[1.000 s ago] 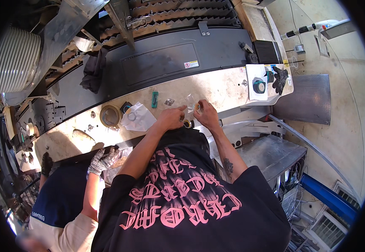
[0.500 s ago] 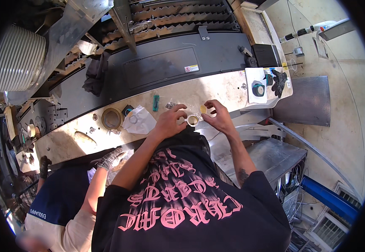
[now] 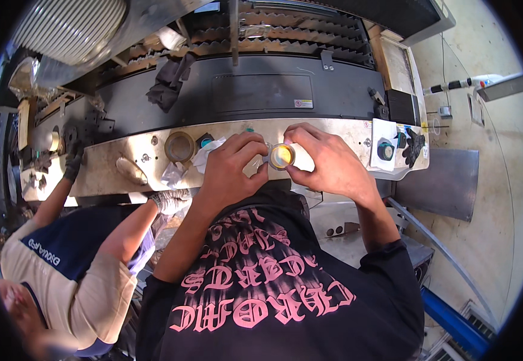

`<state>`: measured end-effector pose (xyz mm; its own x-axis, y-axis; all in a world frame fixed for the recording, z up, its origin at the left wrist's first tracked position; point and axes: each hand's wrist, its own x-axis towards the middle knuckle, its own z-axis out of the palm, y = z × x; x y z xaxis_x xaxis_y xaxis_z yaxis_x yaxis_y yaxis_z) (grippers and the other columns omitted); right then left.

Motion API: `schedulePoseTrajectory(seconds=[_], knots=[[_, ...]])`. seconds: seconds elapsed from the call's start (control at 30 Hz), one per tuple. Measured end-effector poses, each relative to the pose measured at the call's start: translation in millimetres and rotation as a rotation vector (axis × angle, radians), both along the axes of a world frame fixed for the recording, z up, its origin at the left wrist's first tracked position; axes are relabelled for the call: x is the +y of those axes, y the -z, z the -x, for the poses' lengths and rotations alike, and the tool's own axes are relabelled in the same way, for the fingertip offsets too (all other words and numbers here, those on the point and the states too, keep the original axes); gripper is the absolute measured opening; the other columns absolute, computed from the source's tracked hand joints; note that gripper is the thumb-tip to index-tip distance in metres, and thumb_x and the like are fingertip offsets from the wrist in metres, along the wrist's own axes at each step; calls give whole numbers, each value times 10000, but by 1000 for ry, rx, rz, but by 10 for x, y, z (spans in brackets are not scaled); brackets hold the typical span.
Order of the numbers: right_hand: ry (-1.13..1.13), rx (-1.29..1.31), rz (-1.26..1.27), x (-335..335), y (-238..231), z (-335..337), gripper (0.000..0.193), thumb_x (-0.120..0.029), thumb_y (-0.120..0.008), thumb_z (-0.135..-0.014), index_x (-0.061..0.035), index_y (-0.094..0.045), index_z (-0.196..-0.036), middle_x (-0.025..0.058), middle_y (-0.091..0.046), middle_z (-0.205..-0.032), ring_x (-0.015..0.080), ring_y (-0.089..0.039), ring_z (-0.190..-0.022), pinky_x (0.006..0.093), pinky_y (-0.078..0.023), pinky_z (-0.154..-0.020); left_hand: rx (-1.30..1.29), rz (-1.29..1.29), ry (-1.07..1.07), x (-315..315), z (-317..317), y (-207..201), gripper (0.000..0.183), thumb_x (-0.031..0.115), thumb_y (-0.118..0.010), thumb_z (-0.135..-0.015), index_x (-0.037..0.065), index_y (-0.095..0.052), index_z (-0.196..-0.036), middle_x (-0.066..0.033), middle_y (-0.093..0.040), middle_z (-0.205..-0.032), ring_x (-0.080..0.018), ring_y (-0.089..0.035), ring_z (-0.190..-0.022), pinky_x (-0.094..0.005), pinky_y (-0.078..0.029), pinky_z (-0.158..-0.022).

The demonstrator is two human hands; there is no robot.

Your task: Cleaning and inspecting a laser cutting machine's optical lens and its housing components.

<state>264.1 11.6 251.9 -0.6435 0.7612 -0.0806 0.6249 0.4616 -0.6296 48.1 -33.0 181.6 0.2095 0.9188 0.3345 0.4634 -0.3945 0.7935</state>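
A small round metal-coloured ring with a yellow, shiny disc in its opening (image 3: 282,156) is held up between my two hands, in front of my chest. My right hand (image 3: 329,159) grips its right side, the index finger curled over the top and the thumb underneath. My left hand (image 3: 232,163) is closed in a loose pinch at the ring's left edge, its thumb and index finger against it. Behind my left hand a white paper (image 3: 206,156) lies on the bench, partly covered. A bit of a teal object (image 3: 249,130) shows just beyond my fingers.
The pale bench (image 3: 327,123) holds a tape roll (image 3: 180,147), a clear plastic bag (image 3: 174,174) and, at right, a teal-and-black round tool (image 3: 386,150) on white paper beside black gloves (image 3: 415,149). A co-worker's gloved hand (image 3: 171,201) is close on my left. A dark machine panel (image 3: 261,93) stands behind.
The yellow disc, held apart in my right hand before, now sits at the ring. My hands have come together and my right hand grips the ring. The view has shifted.
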Motion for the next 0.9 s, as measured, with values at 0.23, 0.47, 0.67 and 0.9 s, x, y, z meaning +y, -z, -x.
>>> schedulePoseTrajectory(seconds=[0.23, 0.47, 0.67, 0.9], knots=[[-104, -21, -10, -43, -98, 180, 392, -118, -750, -759, -46, -560, -1094, 143, -652, -1112, 395, -660, -943, 436, -551, -798, -15, -49, -102, -159, 75, -62, 222, 67, -742, -694, 73, -637, -889, -47, -653, -1001, -269, -671, -908, -374, -550, -760], [-107, -34, -38, -105, -61, 175, 367, -115, -746, -769, -49, -560, -1077, 141, -655, -1083, 393, -658, -932, 442, -548, -783, -18, -46, -120, -243, 52, -79, 224, 66, -746, -691, 73, -635, -885, -45, -648, -1001, -268, -674, -894, -379, -550, -743], [-91, -60, -56, -150, -55, 151, 356, -121, -751, -773, -51, -562, -1066, 138, -660, -1064, 393, -658, -924, 449, -542, -773, 5, -45, -116, -269, 23, -69, 228, 66, -749, -694, 72, -643, -896, -44, -650, -1006, -272, -676, -901, -377, -553, -754], [-81, -64, -56, -145, -26, 123, 355, -120, -748, -778, -51, -563, -1072, 141, -662, -1048, 390, -660, -917, 451, -540, -767, -90, -31, -80, -274, 12, 37, 262, -40, -732, -692, 30, -659, -934, -78, -687, -960, -231, -675, -821, -323, -544, -719]])
